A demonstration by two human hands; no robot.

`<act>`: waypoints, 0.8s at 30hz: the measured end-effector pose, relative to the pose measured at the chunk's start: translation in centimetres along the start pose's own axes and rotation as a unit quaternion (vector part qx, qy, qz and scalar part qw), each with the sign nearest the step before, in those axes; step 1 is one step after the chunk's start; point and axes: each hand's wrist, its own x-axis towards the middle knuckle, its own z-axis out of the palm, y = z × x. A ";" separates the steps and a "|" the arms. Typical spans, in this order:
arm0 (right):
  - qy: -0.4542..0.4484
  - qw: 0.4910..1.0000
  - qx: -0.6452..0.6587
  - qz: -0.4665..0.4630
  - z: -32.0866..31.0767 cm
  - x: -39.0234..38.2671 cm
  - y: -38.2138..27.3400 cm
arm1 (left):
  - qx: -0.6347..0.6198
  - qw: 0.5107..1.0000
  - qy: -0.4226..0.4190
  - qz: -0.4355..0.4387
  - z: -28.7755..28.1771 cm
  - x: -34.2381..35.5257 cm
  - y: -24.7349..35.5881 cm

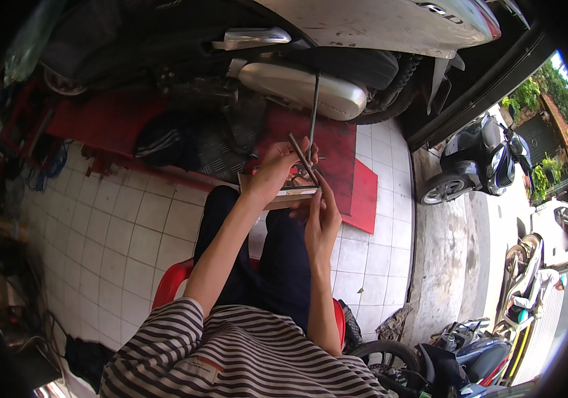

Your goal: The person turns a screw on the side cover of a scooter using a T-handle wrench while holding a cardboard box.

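Seated on a red chair [172, 275], with both forearms stretched forward. Clasping a slim, straight dark bar [307, 166] aslant in the left hand [276, 171], with the right hand [322, 215] curled at its lower end; impossible to tell whether gripping. Crowded just below by a tan-edged box [284, 203]. Crossed beyond by a long grey rod [314, 109], before a silver-panelled scooter [357, 26] over a red platform [365, 192]. Parked outside: a dark motorcycle [490, 162].

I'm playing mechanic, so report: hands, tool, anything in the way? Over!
Left hand gripping dark metal tool. Right hand at the tool's near end. Box-like thing by both hands; can't tell if it blocks.
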 end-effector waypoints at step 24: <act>0.003 0.998 -0.054 -0.033 1.0 0.1 -2.2 | 0.116 0.972 -0.200 -0.043 -2.8 4.4 3.5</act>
